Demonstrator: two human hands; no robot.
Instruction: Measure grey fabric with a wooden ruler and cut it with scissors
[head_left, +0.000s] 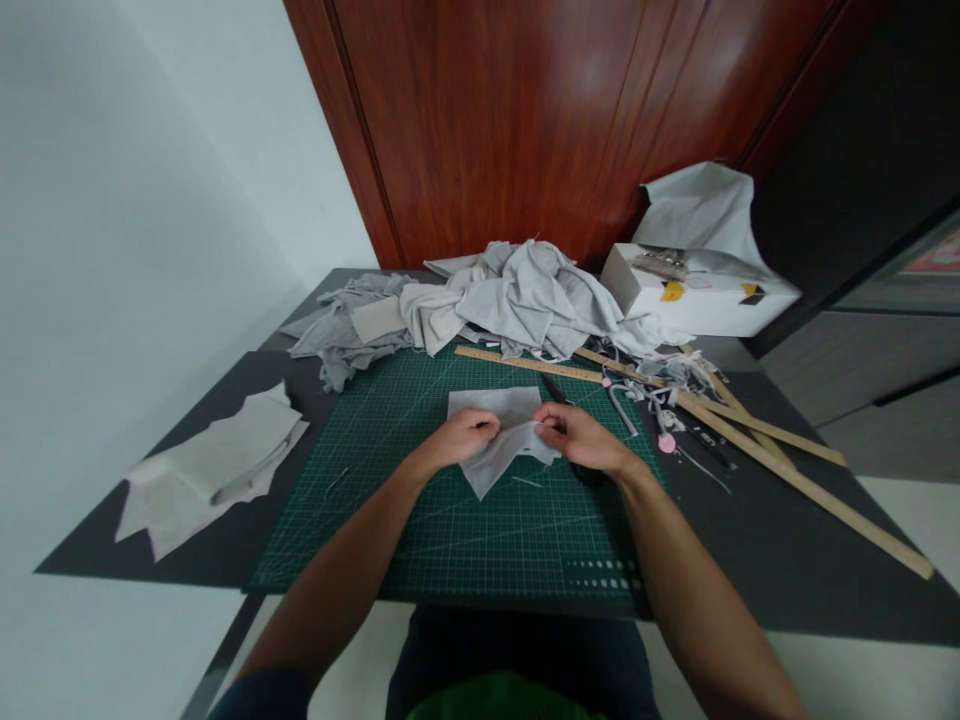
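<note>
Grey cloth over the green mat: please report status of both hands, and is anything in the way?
Left hand and right hand: pinching grey cloth. Dark tool, likely scissors, partly hidden by right hand. Wooden ruler beyond cloth, apart.

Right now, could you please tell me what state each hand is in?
Left hand: closed, holding the grey cloth at its left side.
Right hand: closed, pinching the same cloth near its right edge.

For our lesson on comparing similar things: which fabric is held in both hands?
The small grey fabric piece over the green cutting mat, held by left hand and right hand; the fabric heap behind and the layered fabric at far left are untouched.
</note>
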